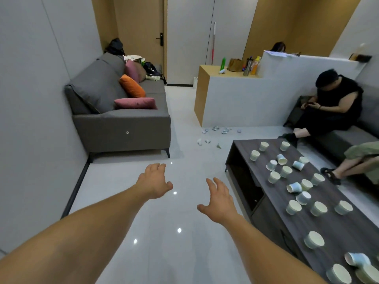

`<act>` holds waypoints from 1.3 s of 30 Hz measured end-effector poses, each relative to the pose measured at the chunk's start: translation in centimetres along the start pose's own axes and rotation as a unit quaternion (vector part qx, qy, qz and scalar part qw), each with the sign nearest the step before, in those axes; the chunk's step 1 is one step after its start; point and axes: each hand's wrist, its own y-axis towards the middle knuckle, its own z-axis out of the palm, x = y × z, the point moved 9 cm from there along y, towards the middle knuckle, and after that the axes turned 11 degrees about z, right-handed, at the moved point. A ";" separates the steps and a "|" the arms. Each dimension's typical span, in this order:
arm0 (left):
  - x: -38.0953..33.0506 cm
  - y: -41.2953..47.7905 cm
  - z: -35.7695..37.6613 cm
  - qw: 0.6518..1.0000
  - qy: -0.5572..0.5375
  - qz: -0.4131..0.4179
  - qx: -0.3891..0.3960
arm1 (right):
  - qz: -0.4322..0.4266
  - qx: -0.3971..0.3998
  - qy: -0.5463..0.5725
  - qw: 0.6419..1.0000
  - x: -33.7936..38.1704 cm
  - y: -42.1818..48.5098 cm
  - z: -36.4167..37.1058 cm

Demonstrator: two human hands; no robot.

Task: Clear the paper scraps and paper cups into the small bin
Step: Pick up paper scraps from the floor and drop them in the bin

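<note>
Several pale blue paper cups (294,187) stand or lie tipped over on the dark wooden coffee table (348,232) at the right. Crumpled paper scraps (224,131) lie scattered on the grey floor beyond the table, near the foot of a white partition. My left hand (154,180) and my right hand (218,198) are stretched out over the bare floor, fingers spread, holding nothing. Both hands are well left of the cups. No bin is in view.
A grey sofa (123,119) with orange and pink cushions stands at the left wall. Behind the table, one person in black (332,107) sits on a grey bench, and another person's legs (352,165) show at the right edge. A white partition (235,99) with a wooden counter stands beyond.
</note>
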 end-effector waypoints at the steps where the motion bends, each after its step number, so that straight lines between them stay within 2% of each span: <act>1: -0.8 2.0 -0.3 1.000 -0.003 0.003 -0.006 | 0.002 -0.005 0.001 1.000 -0.5 2.0 -1.0; 6: -3.3 10.6 0.2 0.999 -0.005 0.033 0.014 | 0.013 -0.015 0.001 1.000 -2.0 10.9 -4.0; 16: -1.3 33.7 0.4 0.997 -0.042 0.060 0.028 | 0.047 -0.020 -0.029 0.998 -2.2 31.0 -7.4; 24: 0.7 52.0 -3.0 0.996 -0.033 0.084 0.027 | 0.072 -0.020 -0.021 0.997 0.6 46.8 -10.4; 30: -0.8 64.5 -2.0 0.993 -0.028 0.104 0.049 | 0.081 -0.005 -0.014 0.997 -0.7 59.3 -11.3; 39: -3.5 83.3 -1.0 0.995 -0.033 0.069 0.071 | 0.060 0.030 -0.028 0.997 -5.1 80.0 -13.8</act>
